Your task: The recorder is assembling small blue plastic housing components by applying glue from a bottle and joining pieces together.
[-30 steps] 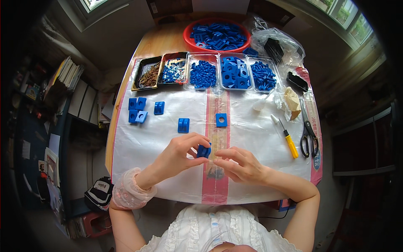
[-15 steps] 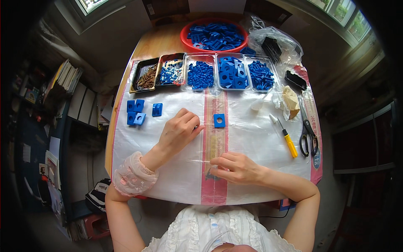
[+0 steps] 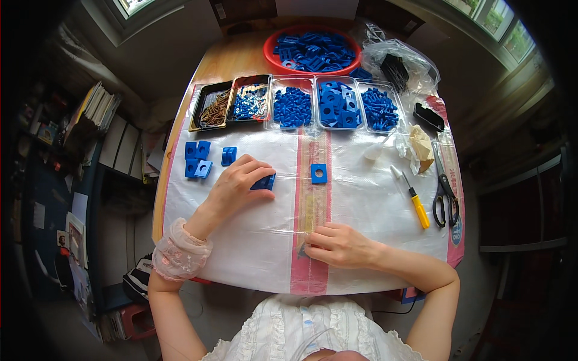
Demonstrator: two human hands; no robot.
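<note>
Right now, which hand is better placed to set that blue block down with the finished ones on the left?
Left, probably. The left hand already grips the blue block and sits nearest the cluster of blue blocks. The right hand rests flat on the white mat, farther away.

Small blue plastic block [image 3: 264, 182], squarish, lay flat on the white woven sheet, partly hidden under fingertips; just left of the red stripe, near a flat blue square with a hole [image 3: 318, 173]
</note>
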